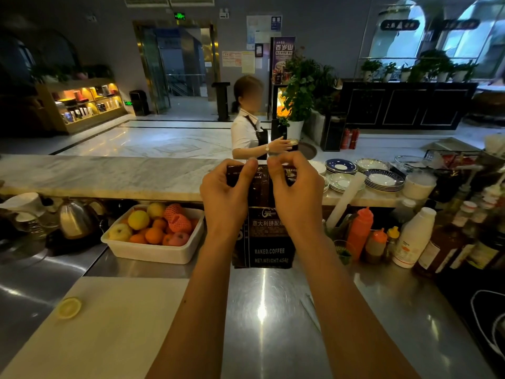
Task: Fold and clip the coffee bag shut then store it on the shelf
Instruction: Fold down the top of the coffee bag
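A dark brown coffee bag [263, 242] printed "BAKED COFFEE" stands upright on the steel counter [273, 310], right in front of me. My left hand [225, 192] pinches the left part of the bag's top edge between thumb and fingers. My right hand [296, 190] pinches the right part of the same edge. The two hands almost touch at the middle of the top. The top edge is bent over under my fingers. I see no clip in either hand.
A white tub of fruit [155, 232] sits left of the bag. Sauce bottles [360, 231] and a white bottle [415, 236] stand to its right. Stacked saucers [382, 180] rest on the marble bar [109, 173]. A white board [109, 324] with a lemon slice [69, 307] lies near left. A person stands beyond the bar.
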`<action>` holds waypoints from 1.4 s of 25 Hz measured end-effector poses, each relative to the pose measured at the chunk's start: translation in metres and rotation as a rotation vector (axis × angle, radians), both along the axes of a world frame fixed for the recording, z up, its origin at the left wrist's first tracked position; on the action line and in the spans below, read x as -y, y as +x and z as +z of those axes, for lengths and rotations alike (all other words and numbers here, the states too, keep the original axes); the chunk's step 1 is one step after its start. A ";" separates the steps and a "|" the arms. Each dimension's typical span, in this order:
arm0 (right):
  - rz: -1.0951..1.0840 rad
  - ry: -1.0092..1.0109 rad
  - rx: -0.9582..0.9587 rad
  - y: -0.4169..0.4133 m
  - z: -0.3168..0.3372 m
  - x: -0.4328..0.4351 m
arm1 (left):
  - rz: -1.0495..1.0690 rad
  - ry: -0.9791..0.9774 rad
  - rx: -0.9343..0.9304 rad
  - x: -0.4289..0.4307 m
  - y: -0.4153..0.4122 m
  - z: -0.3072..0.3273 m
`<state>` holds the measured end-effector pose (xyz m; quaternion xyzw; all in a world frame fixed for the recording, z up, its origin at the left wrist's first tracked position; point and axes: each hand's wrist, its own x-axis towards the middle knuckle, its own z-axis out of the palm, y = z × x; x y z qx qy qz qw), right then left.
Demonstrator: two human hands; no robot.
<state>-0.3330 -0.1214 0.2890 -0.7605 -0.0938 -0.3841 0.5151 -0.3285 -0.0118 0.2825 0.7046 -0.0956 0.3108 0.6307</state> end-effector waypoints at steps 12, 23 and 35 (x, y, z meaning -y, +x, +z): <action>-0.068 -0.024 -0.009 0.012 0.011 0.023 | -0.156 -0.093 -0.034 0.001 0.000 0.010; -0.088 0.065 -0.013 0.015 0.014 0.024 | -0.336 0.006 -0.087 -0.005 -0.003 0.007; 0.190 0.123 -0.135 0.009 0.004 0.034 | -0.501 0.114 -0.140 -0.037 0.004 0.023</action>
